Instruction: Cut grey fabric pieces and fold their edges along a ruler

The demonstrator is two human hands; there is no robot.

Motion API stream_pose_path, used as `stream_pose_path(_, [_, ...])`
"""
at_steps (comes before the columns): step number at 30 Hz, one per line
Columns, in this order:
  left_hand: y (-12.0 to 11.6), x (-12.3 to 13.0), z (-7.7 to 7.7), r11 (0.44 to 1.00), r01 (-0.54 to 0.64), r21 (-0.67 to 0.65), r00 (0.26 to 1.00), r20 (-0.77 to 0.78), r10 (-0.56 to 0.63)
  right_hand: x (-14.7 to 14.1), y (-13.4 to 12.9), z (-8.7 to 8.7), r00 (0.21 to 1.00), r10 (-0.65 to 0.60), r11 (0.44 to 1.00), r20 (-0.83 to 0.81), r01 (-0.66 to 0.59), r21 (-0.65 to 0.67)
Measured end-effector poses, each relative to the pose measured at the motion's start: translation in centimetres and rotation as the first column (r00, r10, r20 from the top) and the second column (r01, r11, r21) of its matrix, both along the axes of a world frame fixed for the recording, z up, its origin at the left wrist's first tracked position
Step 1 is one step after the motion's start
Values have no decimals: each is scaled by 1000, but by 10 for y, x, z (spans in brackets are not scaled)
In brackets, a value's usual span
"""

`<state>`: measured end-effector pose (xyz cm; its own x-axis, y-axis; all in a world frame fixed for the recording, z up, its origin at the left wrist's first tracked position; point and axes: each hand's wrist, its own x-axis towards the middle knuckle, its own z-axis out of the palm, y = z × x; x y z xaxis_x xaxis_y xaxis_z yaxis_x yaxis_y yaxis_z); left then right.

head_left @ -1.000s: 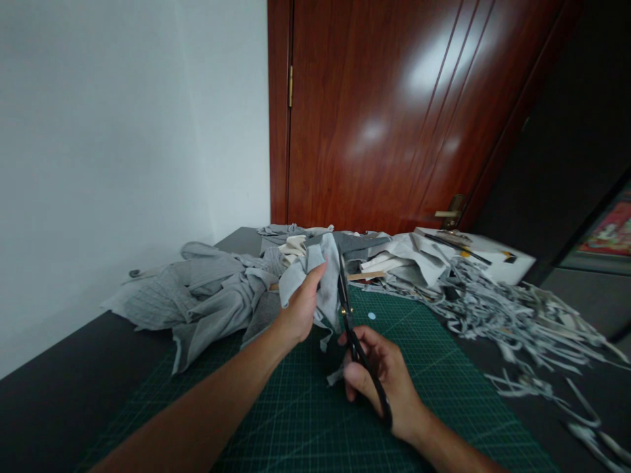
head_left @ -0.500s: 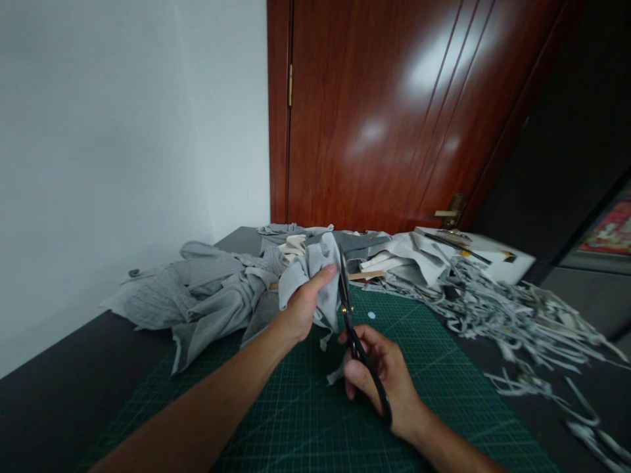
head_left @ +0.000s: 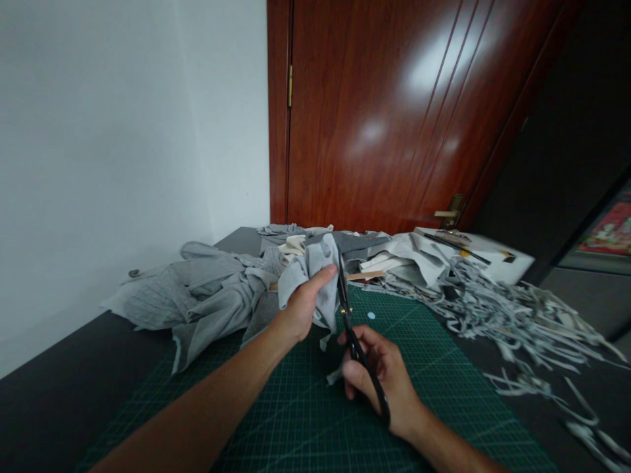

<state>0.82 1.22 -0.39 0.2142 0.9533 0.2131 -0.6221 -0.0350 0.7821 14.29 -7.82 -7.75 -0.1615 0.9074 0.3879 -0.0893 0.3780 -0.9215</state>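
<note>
My left hand (head_left: pixel 302 310) grips a piece of light grey fabric (head_left: pixel 323 253), thumb on top, holding it up over the green cutting mat (head_left: pixel 414 394). My right hand (head_left: pixel 377 371) is wrapped round the handles of black scissors (head_left: pixel 346 322). Their blades point up and away, along the right edge of the fabric, and look nearly closed. A narrow strip of fabric dangles from the piece below the blades. By the fingers of my right hand hangs another small grey scrap (head_left: pixel 335 376).
Crumpled grey fabric (head_left: pixel 217 295) is heaped on the left. To the right lies a tangle of cut strips (head_left: pixel 522 322), with a white box (head_left: pixel 513 253) behind it. A small pale disc (head_left: pixel 371 315) rests on the mat. A wooden door (head_left: pixel 365 131) stands behind the table.
Almost nothing differs. The scissors and my right hand have shifted very slightly left; my left hand keeps its hold on the fabric.
</note>
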Motion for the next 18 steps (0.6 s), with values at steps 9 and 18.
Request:
stream_pose_path(9, [2, 0, -5, 1000, -5, -15, 1000, -5, 5, 0, 1, -1, 1000, -4, 1000, -5, 4, 7])
stream_pose_path(18, [1, 0, -1, 999, -46, 1, 999, 10, 46, 1, 0, 0, 1000, -2, 1000, 2, 2, 2])
